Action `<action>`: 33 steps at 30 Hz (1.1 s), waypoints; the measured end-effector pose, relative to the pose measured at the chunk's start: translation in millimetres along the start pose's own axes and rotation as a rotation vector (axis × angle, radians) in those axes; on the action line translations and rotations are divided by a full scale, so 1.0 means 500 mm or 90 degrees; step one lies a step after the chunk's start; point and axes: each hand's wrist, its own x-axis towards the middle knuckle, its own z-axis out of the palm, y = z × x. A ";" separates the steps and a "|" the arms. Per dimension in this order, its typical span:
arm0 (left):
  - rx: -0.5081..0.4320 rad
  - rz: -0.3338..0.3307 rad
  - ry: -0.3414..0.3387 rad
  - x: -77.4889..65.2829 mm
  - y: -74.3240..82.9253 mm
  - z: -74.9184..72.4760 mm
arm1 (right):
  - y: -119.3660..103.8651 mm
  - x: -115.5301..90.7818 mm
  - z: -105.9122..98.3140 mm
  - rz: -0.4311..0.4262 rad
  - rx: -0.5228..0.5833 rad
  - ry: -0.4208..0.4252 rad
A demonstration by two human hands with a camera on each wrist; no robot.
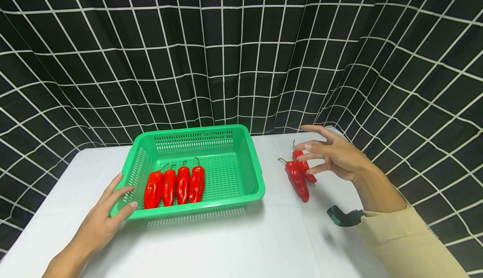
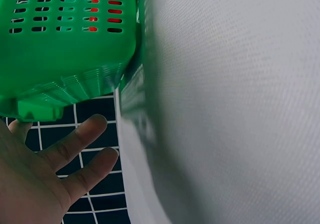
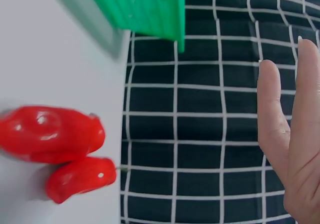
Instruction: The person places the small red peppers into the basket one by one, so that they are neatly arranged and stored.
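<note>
My left hand (image 1: 101, 218) is at the near left corner of a green plastic basket (image 1: 260, 181), its fingers spread and overlapping the rim. In the left wrist view the fingers (image 2: 82, 181) look straight and apart below the rim. Several red peppers with stems, one the leftmost pepper (image 1: 153, 190), lie side by side in the basket's left half. To the right of the basket, my right hand (image 1: 337, 156) hovers with spread fingers, holding nothing. Beneath and left of it, two more peppers lie together on the cloth: a front pepper (image 1: 298, 181) and a partly hidden rear pepper (image 1: 310, 178).
A white cloth (image 1: 226, 248) covers the table. Black curtains with a white grid (image 1: 234, 60) hang behind and along both sides. A dark camera mount (image 1: 343, 217) sticks out from my right wrist beside the beige sleeve (image 1: 403, 240).
</note>
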 end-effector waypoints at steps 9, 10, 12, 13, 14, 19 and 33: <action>-0.001 0.003 -0.002 0.002 0.004 0.001 | 0.029 0.007 -0.034 0.026 0.005 0.017; -0.001 0.002 -0.002 0.002 0.005 0.001 | 0.033 0.009 -0.037 0.031 0.003 0.020; 0.000 0.003 -0.002 0.002 0.005 0.000 | 0.043 0.015 -0.043 0.044 -0.007 0.031; 0.000 0.003 -0.001 0.002 0.006 0.000 | 0.047 0.018 -0.046 0.052 -0.012 0.040; 0.000 0.003 -0.001 0.003 0.007 0.000 | 0.053 0.021 -0.050 0.058 -0.021 0.048; 0.000 0.006 0.002 0.002 0.005 -0.001 | 0.080 0.039 -0.074 0.083 -0.058 0.097; 0.005 0.001 0.004 -0.001 0.002 -0.001 | 0.148 0.084 -0.110 0.150 -0.126 0.164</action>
